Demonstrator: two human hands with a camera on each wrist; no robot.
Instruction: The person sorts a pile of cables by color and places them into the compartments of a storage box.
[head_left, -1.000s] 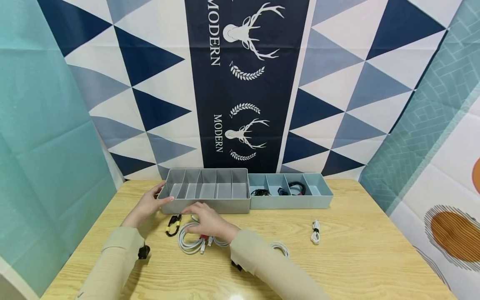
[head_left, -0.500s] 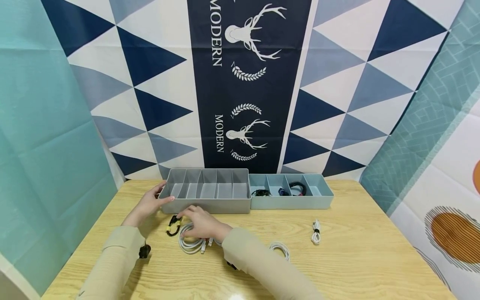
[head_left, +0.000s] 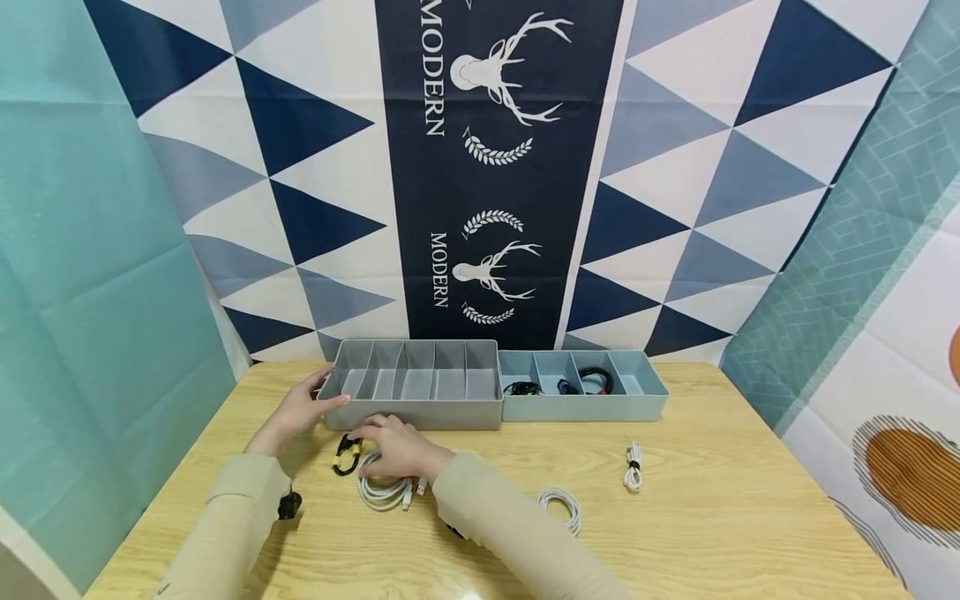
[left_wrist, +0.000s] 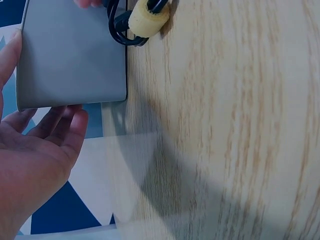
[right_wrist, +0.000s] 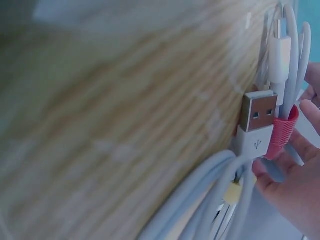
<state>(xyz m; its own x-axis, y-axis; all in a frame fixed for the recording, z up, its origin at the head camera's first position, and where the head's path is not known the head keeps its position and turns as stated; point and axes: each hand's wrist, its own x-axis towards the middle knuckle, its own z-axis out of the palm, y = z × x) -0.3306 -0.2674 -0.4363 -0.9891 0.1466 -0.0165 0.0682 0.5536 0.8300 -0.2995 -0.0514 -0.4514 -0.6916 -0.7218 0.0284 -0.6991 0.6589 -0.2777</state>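
My left hand [head_left: 298,410] grips the left end of the grey divided box [head_left: 420,414], thumb over its front rim and the other fingers behind. In the left wrist view the box's end wall [left_wrist: 72,62] stands between thumb and fingers. My right hand [head_left: 401,447] is over a coiled white cable [head_left: 378,498], its fingers spread. Its fingertips reach the upper end of a looped black cable [head_left: 346,463] with yellow bands. The right wrist view shows the white cable's USB plug [right_wrist: 257,122] and red strap [right_wrist: 284,136] beside my fingers.
A light blue divided box [head_left: 585,407] adjoins the grey one on the right and holds dark cables. Another white coil [head_left: 570,504] lies right of my right forearm. Farther right is a bundled white cable [head_left: 633,468] with a black tie. A patterned cloth hangs behind the boxes.
My right hand has shifted left and slightly down, from above the white coil to the black cable's upper end. My left hand stays on the grey box.
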